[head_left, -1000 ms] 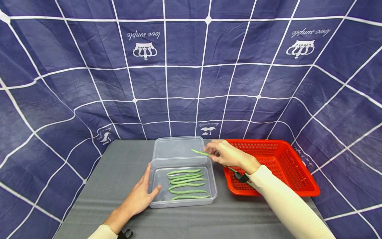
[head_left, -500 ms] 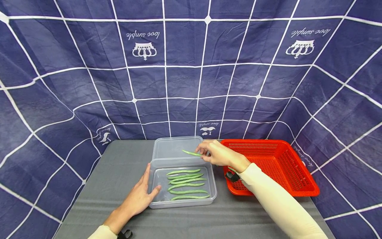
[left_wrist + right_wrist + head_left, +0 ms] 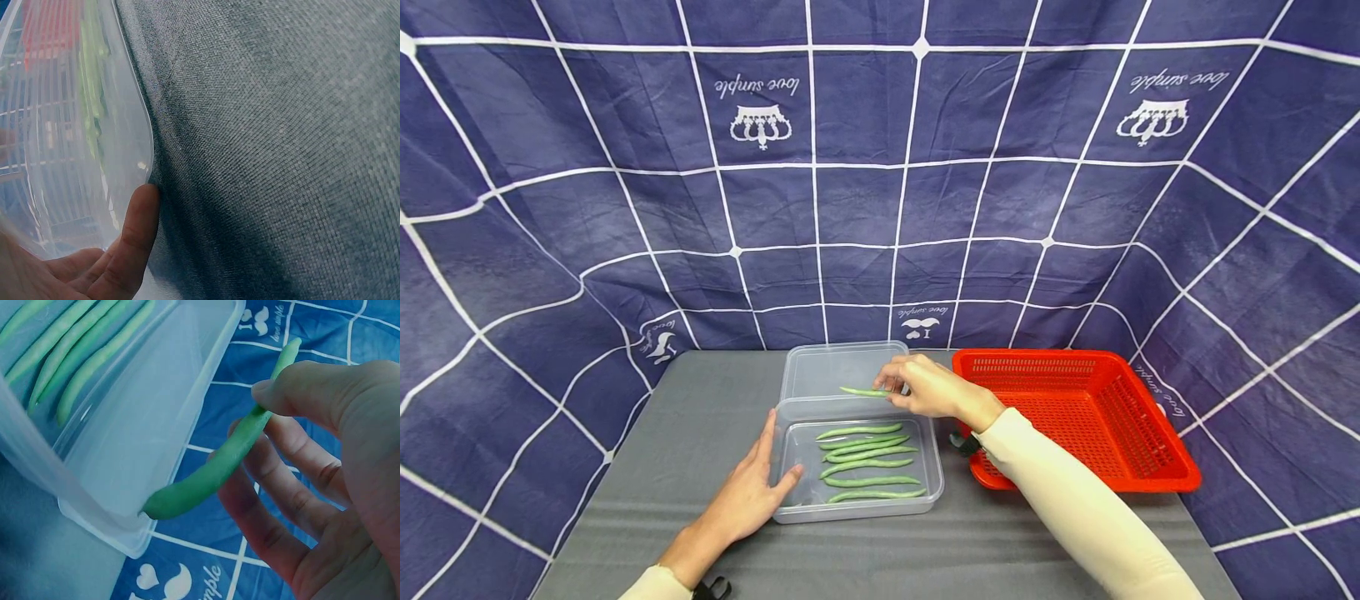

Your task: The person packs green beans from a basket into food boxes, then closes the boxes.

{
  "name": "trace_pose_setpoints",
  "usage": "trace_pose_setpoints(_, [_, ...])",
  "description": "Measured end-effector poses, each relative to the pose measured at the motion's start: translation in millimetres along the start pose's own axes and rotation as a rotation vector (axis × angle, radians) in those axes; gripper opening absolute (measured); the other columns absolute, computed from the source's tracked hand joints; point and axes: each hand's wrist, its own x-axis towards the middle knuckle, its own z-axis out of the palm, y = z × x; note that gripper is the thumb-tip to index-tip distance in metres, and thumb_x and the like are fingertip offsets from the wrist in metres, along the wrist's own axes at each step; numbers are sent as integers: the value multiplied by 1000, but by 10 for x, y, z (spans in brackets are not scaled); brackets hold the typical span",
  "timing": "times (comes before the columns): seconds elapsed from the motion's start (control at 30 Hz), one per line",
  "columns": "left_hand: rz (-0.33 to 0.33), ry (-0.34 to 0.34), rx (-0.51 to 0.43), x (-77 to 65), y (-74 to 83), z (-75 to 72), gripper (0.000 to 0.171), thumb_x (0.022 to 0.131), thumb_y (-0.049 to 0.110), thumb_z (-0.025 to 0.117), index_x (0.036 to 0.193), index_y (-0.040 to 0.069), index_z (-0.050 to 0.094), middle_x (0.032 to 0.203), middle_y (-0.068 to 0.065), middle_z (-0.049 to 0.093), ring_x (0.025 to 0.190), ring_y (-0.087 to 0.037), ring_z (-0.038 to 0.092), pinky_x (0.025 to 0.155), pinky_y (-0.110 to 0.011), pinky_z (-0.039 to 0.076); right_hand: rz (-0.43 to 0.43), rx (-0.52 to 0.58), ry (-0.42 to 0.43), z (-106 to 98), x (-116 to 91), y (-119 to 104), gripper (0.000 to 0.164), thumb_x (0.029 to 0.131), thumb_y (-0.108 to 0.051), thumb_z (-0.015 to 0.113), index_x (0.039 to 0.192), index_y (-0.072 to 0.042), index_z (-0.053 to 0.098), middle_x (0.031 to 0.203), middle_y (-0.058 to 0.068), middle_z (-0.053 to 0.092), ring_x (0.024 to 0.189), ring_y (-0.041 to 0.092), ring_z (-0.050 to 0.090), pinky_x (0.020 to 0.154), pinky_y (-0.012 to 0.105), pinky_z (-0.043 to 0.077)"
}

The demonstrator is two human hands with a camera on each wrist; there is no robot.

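Observation:
A green bean [image 3: 861,392] is pinched between the thumb and fingers of my right hand [image 3: 925,385], above the back wall of a clear plastic box [image 3: 857,514]. In the right wrist view the held bean [image 3: 212,472] slants down toward the box's edge. Several green beans [image 3: 871,482] lie crosswise in rows on the box's floor. At the box's left side rests my left hand [image 3: 751,492], fingers extended along the outside. The left wrist view shows its thumb [image 3: 134,231] touching the box wall, with the beans blurred through the plastic.
Behind the box lies a clear plastic lid [image 3: 827,367]. A red perforated basket [image 3: 1086,483] stands to the right, partly hidden by the right forearm. Grey cloth [image 3: 700,417] covers the table, and a blue checked curtain [image 3: 865,208] encloses the back and sides.
My right hand has moved left with the bean, from beside the basket to above the back of the box. The left hand and the beans in the box have stayed in place.

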Motion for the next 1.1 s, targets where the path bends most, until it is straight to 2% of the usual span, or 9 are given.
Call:
trace_pose_setpoints(0.13, [6,4,0,3,-13,4,111,114,44,74,189,16,-2,184,-35,38,167,-58,47,131,-76,44,50,-14,-28,54,63,-40,27,102,-6,82,125,-20,87,112,-3,82,99,9,80,86,26,66])
trace_pose_setpoints(0.33, [19,16,4,9,-21,12,111,113,42,75,189,15,-1,183,-36,40,166,-58,48,131,-76,45,84,-9,-58,142,138,-89,28,103,-8,82,126,-23,86,115,-5,82,103,10,80,86,29,65])
trace_pose_setpoints(0.67, [4,6,-2,-3,-10,3,111,114,42,75,190,17,-2,184,-34,39,168,-56,47,132,-75,44,81,-21,-66,309,212,-85,27,102,-9,83,125,-23,87,113,-6,82,102,8,79,86,29,66])
trace_pose_setpoints(1.1, [31,24,7,4,0,2,111,113,40,76,189,13,-1,184,-36,37,167,-57,48,131,-74,45,80,-47,-77,414,262,-58,27,102,-11,85,125,-24,86,115,-6,83,101,8,80,87,27,65])
